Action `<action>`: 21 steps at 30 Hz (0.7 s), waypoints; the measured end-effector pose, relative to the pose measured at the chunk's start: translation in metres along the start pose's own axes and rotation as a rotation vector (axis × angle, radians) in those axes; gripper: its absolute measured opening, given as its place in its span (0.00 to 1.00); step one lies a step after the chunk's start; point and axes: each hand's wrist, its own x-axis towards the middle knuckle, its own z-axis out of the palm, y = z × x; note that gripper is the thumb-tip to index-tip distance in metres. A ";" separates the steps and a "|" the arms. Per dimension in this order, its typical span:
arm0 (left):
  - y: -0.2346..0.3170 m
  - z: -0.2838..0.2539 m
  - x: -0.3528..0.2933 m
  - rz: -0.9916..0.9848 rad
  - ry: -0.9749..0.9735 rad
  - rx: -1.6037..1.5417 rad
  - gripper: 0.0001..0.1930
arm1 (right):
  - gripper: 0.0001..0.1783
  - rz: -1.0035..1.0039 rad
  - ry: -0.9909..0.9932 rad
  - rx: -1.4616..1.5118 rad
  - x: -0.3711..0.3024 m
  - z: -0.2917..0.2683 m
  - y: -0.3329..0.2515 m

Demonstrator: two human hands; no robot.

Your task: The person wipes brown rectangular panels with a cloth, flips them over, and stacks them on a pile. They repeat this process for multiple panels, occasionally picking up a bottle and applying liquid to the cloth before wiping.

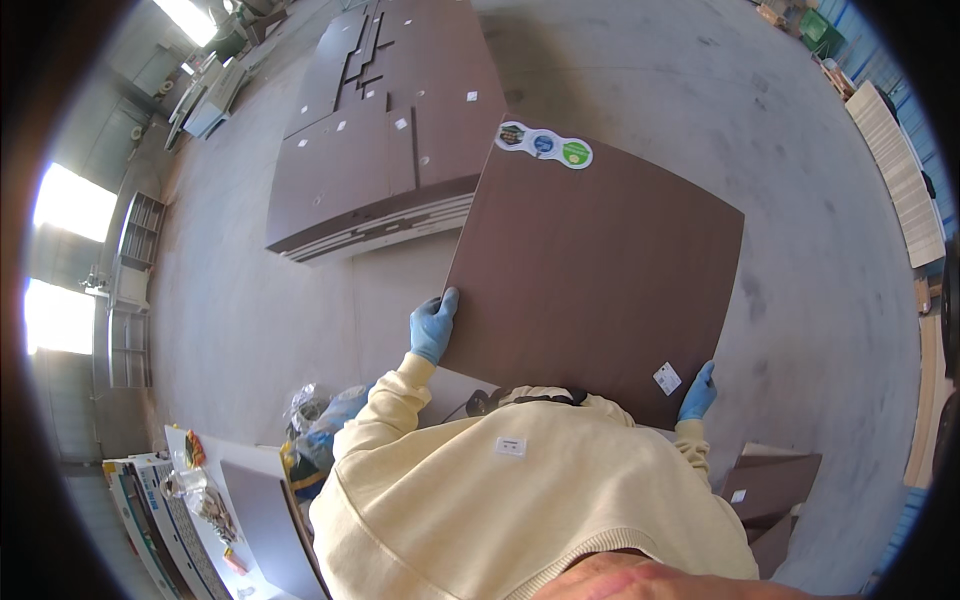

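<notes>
In front of my chest, above the floor (820,290): one big brown board (595,290), broad face toward me, a hand on each side. Left hand (432,328), blue glove, pinches the left edge near the board's near left corner, thumb on the face side. Right hand (699,392), same glove, is closed on the right edge by the near right corner. Guess: wide grip because the board is too broad for one hand; holding near the body probably cuts the leverage. Stickers face up: three-circle strip (544,145) at the far left corner, small white label (667,378) by the right hand.

Stack of brown boards (340,190) sits on the floor beyond, to the left, pieces fitted closely, likely to keep the pile compact. Smaller brown boards (772,490) low on the right, behind my right sleeve (690,445).

Can't see: fingers under the board, its underside, most of its near edge (my sweatshirt (530,480) blocks it). Board's far left corner overlaps the stack's near right corner in view; can't tell if they touch. Exact tilt unclear, lens bends the edges. Stack's far end is cut off. Plastic bags (335,420) at lower left: contents unreadable.
</notes>
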 end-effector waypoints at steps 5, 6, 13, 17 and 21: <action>0.092 0.106 0.151 0.034 -0.041 0.131 0.32 | 0.41 -0.036 0.079 0.045 0.146 0.101 -0.049; 0.108 0.130 0.176 0.018 -0.018 0.092 0.31 | 0.41 -0.046 0.078 0.048 0.184 0.120 -0.066; 0.193 0.233 0.289 -0.176 0.101 -0.100 0.29 | 0.43 -0.158 -0.068 -0.265 0.406 0.241 -0.208; 0.214 0.267 0.337 -0.296 0.195 -0.133 0.30 | 0.45 -0.240 -0.138 -0.407 0.496 0.333 -0.278; 0.231 0.318 0.427 -0.324 0.290 -0.282 0.31 | 0.46 -0.362 -0.266 -0.438 0.587 0.446 -0.349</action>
